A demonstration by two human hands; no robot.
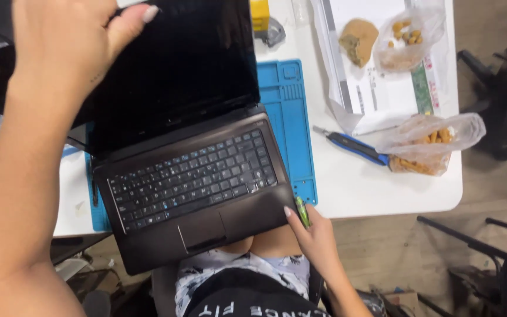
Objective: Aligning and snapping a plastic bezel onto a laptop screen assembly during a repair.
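The laptop [189, 147] sits open in the middle of the frame. Its front edge hangs off the white table [377, 188] over the person's lap, and its back rests on a blue mat [291, 117]. The screen is dark and the keys face up.

The left hand [60, 47], in the upper left of the frame, holds the top edge of the lid — fingers curl behind it and the thumb presses on the front near the corner. The right hand [315, 232], low and right of middle, touches the laptop's front right corner with its fingertips. It also pinches a small green tool [303, 211] against that corner, so this hand is closed on the tool, not on the laptop.

So the laptop is held at two far ends: the lid's top on one side, the base corner on the other. To do this well, I think the lid hand should stay gentle, since the screen bends easily if only one corner is pulled. The base hangs over the edge, so the lower hand should keep it steady and the lap should stay under it. The tool tip should stay flat on the seam, so it does not slip and scratch.

Around it: a blue knife [353, 147] lies right of the mat. Next to it is a clear bag [429, 144] of orange bits. Another bag [409, 35] and a brown lump [357, 40] rest on white paper [377, 88] in the upper right. A yellow thing [259, 14] shows at the top, partly cut off.
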